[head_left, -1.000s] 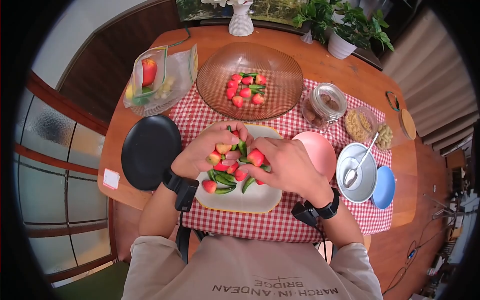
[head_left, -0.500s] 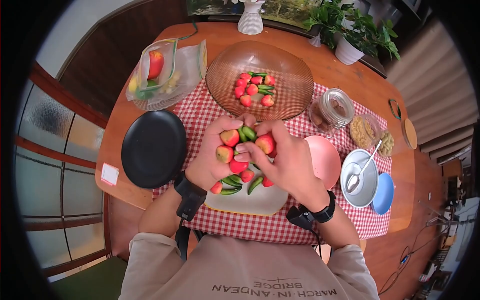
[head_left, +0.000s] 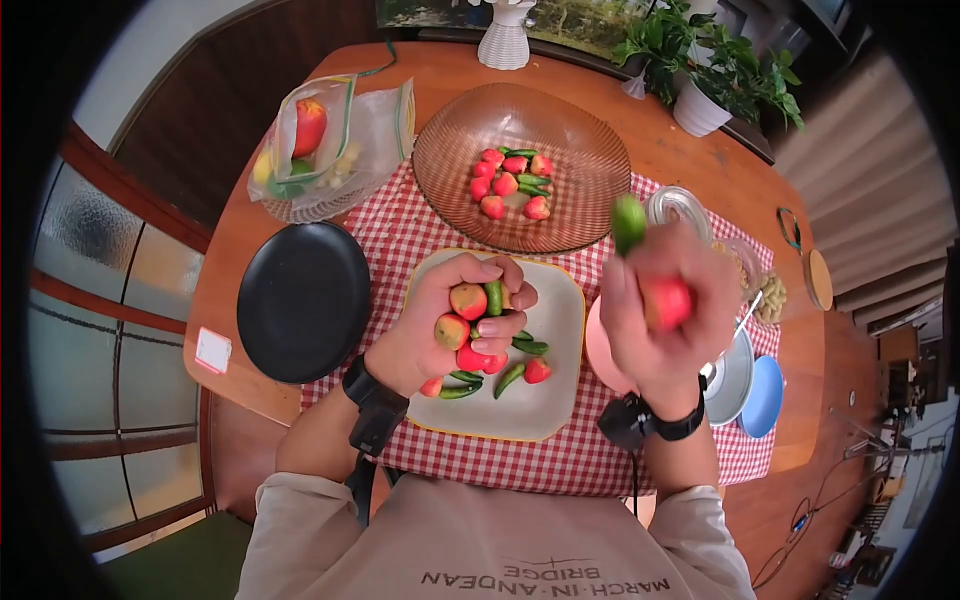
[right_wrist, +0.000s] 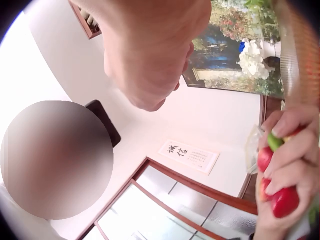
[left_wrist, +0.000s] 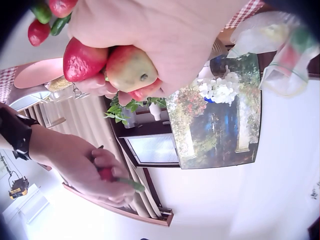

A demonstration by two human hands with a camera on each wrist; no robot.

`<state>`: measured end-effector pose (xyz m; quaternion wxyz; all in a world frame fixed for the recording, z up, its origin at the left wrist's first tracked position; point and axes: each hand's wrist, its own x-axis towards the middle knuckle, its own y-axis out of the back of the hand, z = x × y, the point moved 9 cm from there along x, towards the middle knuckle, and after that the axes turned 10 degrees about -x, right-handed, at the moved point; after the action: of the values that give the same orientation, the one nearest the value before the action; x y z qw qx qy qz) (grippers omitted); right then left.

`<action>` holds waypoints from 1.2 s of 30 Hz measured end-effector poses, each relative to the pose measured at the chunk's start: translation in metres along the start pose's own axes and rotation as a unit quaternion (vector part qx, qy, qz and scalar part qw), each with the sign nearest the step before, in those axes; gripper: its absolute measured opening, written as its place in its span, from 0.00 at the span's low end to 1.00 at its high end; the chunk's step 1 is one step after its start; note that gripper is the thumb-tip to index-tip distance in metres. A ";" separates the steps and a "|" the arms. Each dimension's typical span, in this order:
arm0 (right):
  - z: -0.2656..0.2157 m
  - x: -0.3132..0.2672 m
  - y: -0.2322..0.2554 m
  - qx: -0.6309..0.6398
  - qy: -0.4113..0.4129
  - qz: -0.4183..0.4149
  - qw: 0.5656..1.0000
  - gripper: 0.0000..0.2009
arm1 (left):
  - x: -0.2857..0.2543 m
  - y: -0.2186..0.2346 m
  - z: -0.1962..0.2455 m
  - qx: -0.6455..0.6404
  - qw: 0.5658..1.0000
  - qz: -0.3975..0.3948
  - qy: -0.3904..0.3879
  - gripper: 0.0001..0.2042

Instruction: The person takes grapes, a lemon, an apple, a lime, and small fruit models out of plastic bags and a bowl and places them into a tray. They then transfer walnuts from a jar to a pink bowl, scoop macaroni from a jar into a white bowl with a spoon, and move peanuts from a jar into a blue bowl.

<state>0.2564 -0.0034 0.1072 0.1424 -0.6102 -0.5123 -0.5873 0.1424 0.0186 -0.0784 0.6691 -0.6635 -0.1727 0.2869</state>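
The left hand point(head_left: 412, 330) curls round a crowded clutch of red fruits point(head_left: 452, 331) and a green pepper point(head_left: 494, 298) over the tray point(head_left: 552, 400) — one could squeeze out — while the raised right hand point(head_left: 672, 352) grips another fruit point(head_left: 667, 303) and pepper point(head_left: 629, 224)

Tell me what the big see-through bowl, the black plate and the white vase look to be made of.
The big bowl: glossy amber glass or clear plastic; the checked cloth shows through its ribbed wall. The black plate: perhaps ceramic or plastic, smooth with a low sheen; the look leaves it open. The white vase: possibly ceramic or plastic, with a ridged, woven-looking surface.
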 end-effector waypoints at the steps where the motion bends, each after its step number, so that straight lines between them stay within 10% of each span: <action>1: 0.003 0.004 0.000 -0.065 0.010 0.013 0.998 0.11 | 0.000 0.001 0.001 -0.002 1.000 -0.005 0.001 0.10; 5: 0.066 -0.020 -0.036 -0.105 -0.266 -0.150 0.947 0.09 | -0.002 0.007 0.007 0.006 1.000 0.024 -0.004 0.12; 17: 0.025 -0.007 0.002 0.074 -0.076 0.033 0.994 0.18 | -0.008 0.019 0.009 -0.009 1.000 -0.017 0.023 0.18; 19: 0.044 -0.001 -0.023 -0.188 -0.183 -0.115 0.958 0.25 | -0.006 0.023 0.009 -0.043 0.999 0.011 0.023 0.18; 22: 0.079 -0.026 -0.054 -0.216 -0.322 -0.305 0.870 0.28 | -0.007 0.027 0.007 -0.074 0.996 0.044 0.023 0.17; 28: 0.056 -0.030 -0.059 0.060 -0.268 -0.229 0.934 0.21 | -0.007 0.026 0.009 -0.060 0.997 0.041 0.009 0.18; 32: 0.055 -0.042 -0.066 0.299 -0.415 -0.189 0.838 0.20 | -0.007 0.026 0.010 -0.053 0.998 0.037 0.014 0.18; 36: 0.046 -0.033 -0.057 0.259 -0.405 -0.202 0.854 0.16 | -0.008 0.025 0.012 -0.052 0.998 0.029 0.012 0.18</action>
<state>0.2445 0.0422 0.0416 -0.0465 -0.6181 -0.7701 -0.1506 0.1255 0.0222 -0.1009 0.6272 -0.7053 -0.1605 0.2887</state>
